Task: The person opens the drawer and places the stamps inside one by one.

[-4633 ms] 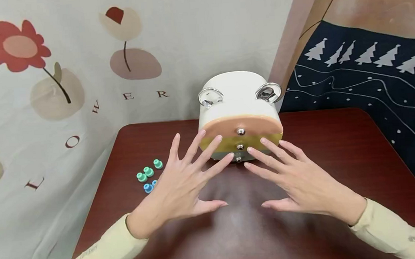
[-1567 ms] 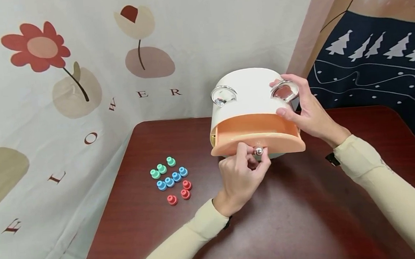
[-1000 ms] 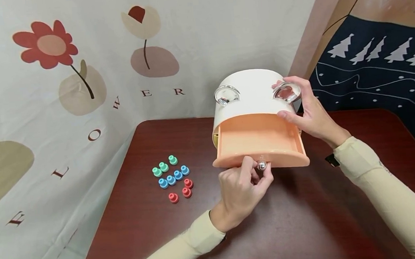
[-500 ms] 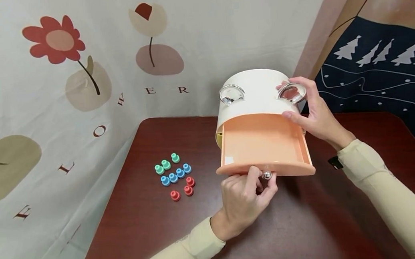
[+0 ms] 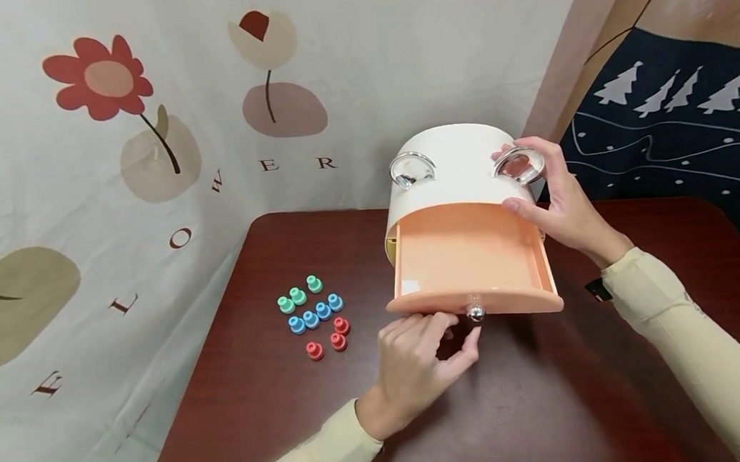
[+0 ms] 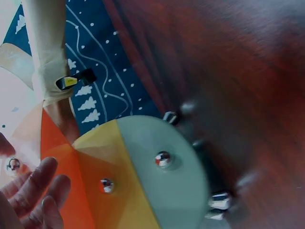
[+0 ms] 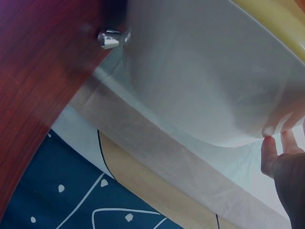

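A white rounded drawer box with two silver ring-shaped eyes stands toward the back of the table. Its top peach drawer is pulled well out; nothing lies inside. My left hand is just below the drawer front, thumb and fingers spread apart beside the silver knob. My right hand grips the box at its right eye, thumb on the top front edge. In the right wrist view, fingertips press the white side wall. The left wrist view shows the yellow drawer front and grey-green drawer front closed.
Left of the box on the brown table stand small pegs: three green pegs, several blue pegs and three red pegs. A printed cloth hangs behind, a dark blue tree-patterned one at the right.
Both hands came from hovering over the table to the box. The left hand drew the top drawer out by its knob, then let go and slipped slightly left. The right hand keeps its grip.
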`<state>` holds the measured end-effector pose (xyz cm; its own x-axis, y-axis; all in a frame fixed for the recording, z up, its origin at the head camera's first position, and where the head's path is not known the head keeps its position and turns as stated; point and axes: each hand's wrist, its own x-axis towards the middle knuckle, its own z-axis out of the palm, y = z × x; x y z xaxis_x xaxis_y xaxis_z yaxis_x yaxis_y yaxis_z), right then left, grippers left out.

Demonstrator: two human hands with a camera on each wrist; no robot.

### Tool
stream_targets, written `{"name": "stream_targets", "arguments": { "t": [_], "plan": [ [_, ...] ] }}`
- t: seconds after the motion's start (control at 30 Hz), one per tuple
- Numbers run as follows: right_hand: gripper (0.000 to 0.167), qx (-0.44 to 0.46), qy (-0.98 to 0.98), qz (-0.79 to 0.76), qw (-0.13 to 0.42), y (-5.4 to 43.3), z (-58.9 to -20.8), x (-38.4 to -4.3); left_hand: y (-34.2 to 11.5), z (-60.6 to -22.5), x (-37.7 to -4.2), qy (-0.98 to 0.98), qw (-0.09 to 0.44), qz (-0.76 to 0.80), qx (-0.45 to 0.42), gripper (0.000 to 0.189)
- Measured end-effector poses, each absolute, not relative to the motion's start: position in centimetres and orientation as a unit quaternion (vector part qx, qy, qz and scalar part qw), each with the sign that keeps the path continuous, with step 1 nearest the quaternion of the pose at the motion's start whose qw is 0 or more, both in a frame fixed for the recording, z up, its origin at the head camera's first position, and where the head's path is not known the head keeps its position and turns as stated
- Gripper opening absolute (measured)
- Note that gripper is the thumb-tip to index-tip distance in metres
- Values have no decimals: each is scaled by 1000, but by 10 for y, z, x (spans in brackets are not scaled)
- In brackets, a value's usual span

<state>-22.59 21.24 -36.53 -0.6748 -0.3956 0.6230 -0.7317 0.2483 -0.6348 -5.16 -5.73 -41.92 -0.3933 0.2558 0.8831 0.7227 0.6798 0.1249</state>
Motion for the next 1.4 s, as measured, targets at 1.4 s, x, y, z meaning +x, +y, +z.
{"name": "stream_targets", "arguments": {
  "t": [1.4],
  "plan": [
    [77,391,-749,506,170,212,-364,-230,-164,-442,-43,-831,365,-304,-290,29]
  ]
}}
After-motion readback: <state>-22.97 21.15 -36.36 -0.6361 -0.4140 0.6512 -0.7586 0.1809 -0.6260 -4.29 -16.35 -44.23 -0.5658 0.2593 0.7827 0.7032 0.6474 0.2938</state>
